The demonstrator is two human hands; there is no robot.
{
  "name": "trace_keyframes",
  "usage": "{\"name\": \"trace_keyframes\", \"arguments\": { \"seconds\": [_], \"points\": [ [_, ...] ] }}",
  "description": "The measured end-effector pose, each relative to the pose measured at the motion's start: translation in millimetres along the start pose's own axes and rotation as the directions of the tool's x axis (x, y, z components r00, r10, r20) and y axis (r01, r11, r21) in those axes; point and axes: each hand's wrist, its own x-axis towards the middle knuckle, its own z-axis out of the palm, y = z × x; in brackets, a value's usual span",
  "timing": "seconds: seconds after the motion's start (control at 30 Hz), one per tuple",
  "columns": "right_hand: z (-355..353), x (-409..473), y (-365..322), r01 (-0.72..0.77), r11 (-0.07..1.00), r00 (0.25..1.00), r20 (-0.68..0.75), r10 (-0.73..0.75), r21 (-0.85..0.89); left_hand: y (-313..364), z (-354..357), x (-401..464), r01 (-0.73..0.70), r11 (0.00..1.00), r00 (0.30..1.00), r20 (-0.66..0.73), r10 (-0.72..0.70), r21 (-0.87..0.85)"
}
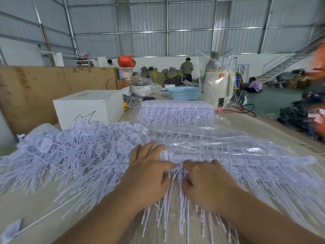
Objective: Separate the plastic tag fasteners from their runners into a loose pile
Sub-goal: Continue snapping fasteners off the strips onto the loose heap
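A loose pile of white tag fasteners (70,155) spreads over the table's left half. A long strip of fasteners on their runner (255,171) lies across the middle and right, tails pointing toward me. My left hand (149,175) and my right hand (205,180) sit side by side on the strip's left end. Both pinch fasteners at the runner, thumbs almost touching. A second block of joined fasteners (175,111) lies farther back in clear plastic.
A white box (88,110) stands at the back left, beside a brown board wall (52,85). A blue basket (184,93) and a wrapped white kettle (218,87) stand behind the far block. Cables lie at the table's right edge. People work in the hall beyond.
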Motion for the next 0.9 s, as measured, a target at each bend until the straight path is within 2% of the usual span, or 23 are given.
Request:
{"name": "trace_keyframes", "arguments": {
  "seconds": [0.17, 0.47, 0.57, 0.77, 0.9],
  "points": [
    [-0.6, -0.8, -0.5, -0.046, 0.998, 0.999, -0.022, 0.047, 0.035, -3.1, -5.7, 2.1, 0.105, 0.992, 0.992, -0.072, -0.1, 0.071],
    [-13.4, -1.4, 4.0, -0.116, 0.989, 0.992, 0.05, 0.112, 0.094, -17.3, -2.6, 1.7, 0.171, 0.978, 0.985, -0.024, -0.169, 0.122],
    [-13.3, -1.5, 3.0, -0.114, 0.992, 0.991, 0.08, 0.109, 0.06, -23.6, -1.8, 4.2, 0.188, 0.971, 0.982, -0.01, -0.189, 0.146],
    [-17.8, -4.9, 3.0, -0.144, 0.985, 0.989, 0.042, 0.14, 0.1, -24.3, 2.3, 6.1, 0.212, 0.962, 0.972, 0.059, -0.225, 0.174],
    [-14.7, -5.4, 4.8, -0.116, 0.989, 0.988, -0.087, 0.124, 0.095, -24.9, 0.1, 6.6, 0.205, 0.973, 0.976, 0.051, -0.211, 0.107]
  ]
}}
